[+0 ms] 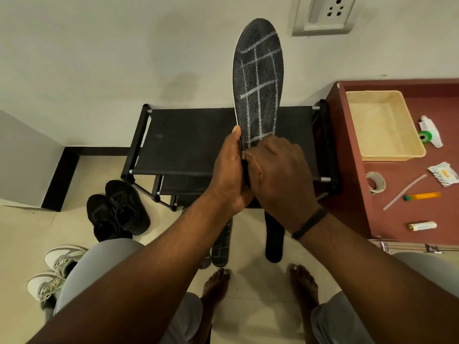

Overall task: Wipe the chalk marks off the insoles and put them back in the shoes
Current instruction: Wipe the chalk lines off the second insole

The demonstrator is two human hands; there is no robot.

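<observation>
The heel of the raised insole [258,78] is hidden behind both hands, and whatever the right hand [278,175] may hold against it cannot be made out. The left hand [229,175] grips the insole's lower left edge, thumb along the rim; the right hand's fingers curl onto its chalk-gridded face. Two more insoles [222,244] lie on the floor, partly hidden by the forearms. Black shoes [116,209] sit left, beside the shoe rack [183,140].

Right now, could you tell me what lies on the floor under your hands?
Two insoles: a chalk-marked insole and a plain dark insole. Their upper ends are hidden by the hands.
</observation>
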